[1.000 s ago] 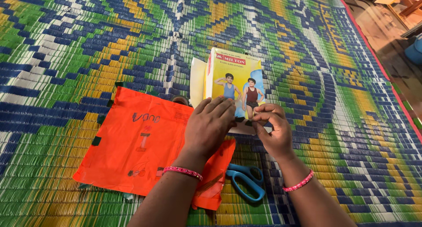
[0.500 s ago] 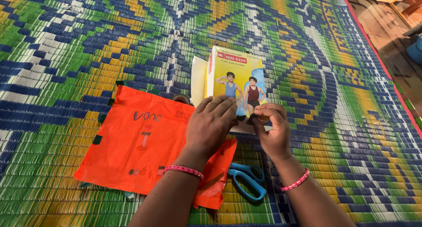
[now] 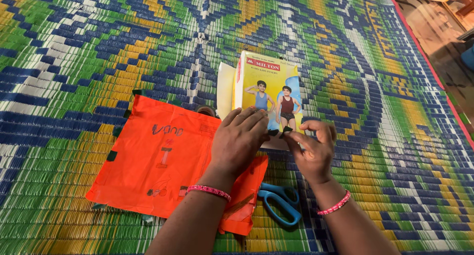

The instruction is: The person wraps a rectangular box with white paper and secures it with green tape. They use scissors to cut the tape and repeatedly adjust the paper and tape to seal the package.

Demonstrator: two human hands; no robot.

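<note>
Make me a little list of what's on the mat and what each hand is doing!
surface: woven mat, green, blue, yellow
left hand: flat, pressing the orange paper near the box
right hand: pinching a small dark piece at the box's lower edge
box: yellow, flat, pictured front up
scissors: blue handles, lying between the wrists
wrists: pink bangle on each

Right hand has opened up a bit, fingers spreading toward 2 o'clock while pinching a dark tape bit at the box. View nudged too, everything slid slightly toward 3 o'clock.
</note>
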